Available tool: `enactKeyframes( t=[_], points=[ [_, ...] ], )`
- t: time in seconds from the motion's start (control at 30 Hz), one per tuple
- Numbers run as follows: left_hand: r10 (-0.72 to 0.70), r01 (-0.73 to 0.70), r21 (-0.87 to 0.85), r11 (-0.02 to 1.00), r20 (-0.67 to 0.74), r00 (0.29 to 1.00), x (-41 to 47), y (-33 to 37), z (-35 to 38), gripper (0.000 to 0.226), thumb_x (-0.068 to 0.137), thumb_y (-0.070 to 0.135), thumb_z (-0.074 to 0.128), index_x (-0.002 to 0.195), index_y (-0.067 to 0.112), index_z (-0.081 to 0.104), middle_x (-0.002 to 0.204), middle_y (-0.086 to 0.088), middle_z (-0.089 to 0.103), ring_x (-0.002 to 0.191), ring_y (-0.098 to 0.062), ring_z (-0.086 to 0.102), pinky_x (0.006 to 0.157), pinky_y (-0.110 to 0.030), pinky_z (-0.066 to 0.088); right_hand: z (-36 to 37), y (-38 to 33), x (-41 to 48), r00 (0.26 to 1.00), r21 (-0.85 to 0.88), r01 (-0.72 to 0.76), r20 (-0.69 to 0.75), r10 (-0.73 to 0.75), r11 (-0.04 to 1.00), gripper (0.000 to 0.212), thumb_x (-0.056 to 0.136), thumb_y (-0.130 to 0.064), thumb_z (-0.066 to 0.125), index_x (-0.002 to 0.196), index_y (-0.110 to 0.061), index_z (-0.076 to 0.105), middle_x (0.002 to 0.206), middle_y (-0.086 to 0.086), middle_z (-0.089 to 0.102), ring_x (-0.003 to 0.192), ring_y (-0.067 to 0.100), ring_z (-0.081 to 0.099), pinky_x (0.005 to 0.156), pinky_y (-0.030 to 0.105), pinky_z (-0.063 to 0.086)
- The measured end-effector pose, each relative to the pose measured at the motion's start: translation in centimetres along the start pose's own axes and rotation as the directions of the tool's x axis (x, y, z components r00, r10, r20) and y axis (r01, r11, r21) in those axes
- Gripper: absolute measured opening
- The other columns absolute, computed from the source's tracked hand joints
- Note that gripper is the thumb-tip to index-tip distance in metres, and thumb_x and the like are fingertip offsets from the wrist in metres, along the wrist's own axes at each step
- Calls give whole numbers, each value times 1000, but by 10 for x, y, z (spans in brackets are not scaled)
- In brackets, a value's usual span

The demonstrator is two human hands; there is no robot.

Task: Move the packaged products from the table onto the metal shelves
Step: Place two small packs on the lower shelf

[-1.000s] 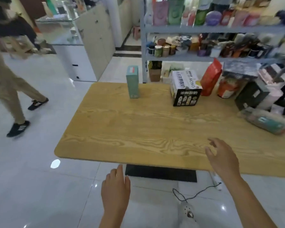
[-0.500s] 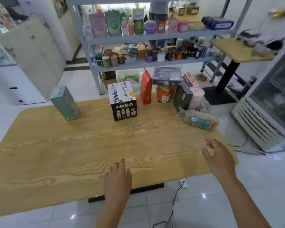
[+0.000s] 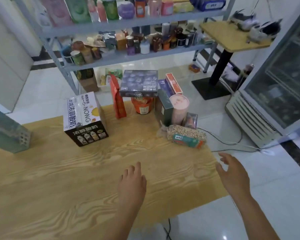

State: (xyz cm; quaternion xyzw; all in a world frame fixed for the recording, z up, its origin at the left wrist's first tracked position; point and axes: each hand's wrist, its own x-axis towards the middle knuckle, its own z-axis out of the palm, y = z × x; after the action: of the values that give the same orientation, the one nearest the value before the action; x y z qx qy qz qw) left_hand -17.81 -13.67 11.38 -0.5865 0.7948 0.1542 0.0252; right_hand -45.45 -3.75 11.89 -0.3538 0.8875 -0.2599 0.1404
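A glass-door fridge (image 3: pixel 284 84) is standing at the right edge; cables (image 3: pixel 235 150) are lying on the white floor tiles (image 3: pixel 267 179) beside it

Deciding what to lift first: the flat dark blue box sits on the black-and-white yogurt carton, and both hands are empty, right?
No: the head view shows the flat dark blue box on the orange printed tub, apart from the black-and-white yogurt carton. The left hand and right hand are empty.

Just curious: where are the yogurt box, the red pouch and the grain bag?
yogurt box (image 3: pixel 87 135), head view, black front face.
red pouch (image 3: pixel 118 101), head view, front panel.
grain bag (image 3: pixel 184 133), head view, speckled middle.
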Motion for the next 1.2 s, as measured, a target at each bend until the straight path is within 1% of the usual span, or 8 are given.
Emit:
enactKeyframes(
  t=[0.13,0.27,0.47,0.57,0.7,0.8,0.97,1.2],
  points=[
    [24,-21,-53,998,61,998,59,21,4,49,100,34,39,145,21,28,137,-2,47,124,-23,47,98,-34,40,15,-9,42,1000,6,-20,2,20,1000,33,89,-18,61,121,-25,57,113,-3,62,108,19,56,84,36,45],
    [26,18,-329,944,127,992,102,59,13,54,94,28,50,144,20,31,132,-9,47,116,-31,50,95,-44,43,24,-14,91,1000,37,-19,3,19,999,32,90,-18,60,121,-22,58,113,-1,63,107,19,57,83,32,42],
    [-104,277,-743,609,272,957,148,148,29,66,95,42,53,151,30,21,128,-7,37,116,-23,48,87,-22,35,38,-20,178,993,44,79,80,-82,996,42,91,-5,56,130,-19,53,123,4,58,109,22,56,86,30,43],
    [-175,348,-785,513,301,937,167,180,50,70,91,53,53,150,41,17,156,-11,22,134,-31,37,105,-32,36,45,-27,216,908,-22,292,322,-270,956,62,87,-1,57,142,-23,40,144,5,42,131,26,41,105,41,38],
    [-370,413,-817,403,267,890,178,210,71,84,70,72,55,142,51,18,150,-14,33,126,-35,46,101,-48,45,52,-40,244,701,-13,515,581,-413,857,76,80,-14,69,147,-19,33,155,5,26,139,28,25,111,45,32],
    [-526,438,-799,411,185,830,184,226,81,89,60,73,58,137,54,17,144,-14,39,124,-36,47,98,-50,46,52,-40,256,630,-27,587,642,-436,809,76,82,-12,65,149,-19,31,157,4,23,140,28,23,108,45,35],
    [-634,492,-823,284,224,740,183,240,59,83,70,36,80,138,37,33,143,-21,29,121,-37,45,98,-37,44,54,-31,258,627,-123,647,647,-433,753,67,83,-6,63,142,-26,38,146,4,28,125,30,34,89,41,48],
    [-733,491,-832,259,161,661,133,189,59,101,71,9,79,150,30,19,143,-13,38,128,-32,43,102,-40,43,71,-6,207,632,-76,589,664,-400,805,62,67,-38,78,113,-14,44,116,3,41,110,21,43,68,32,43]
  ],
)
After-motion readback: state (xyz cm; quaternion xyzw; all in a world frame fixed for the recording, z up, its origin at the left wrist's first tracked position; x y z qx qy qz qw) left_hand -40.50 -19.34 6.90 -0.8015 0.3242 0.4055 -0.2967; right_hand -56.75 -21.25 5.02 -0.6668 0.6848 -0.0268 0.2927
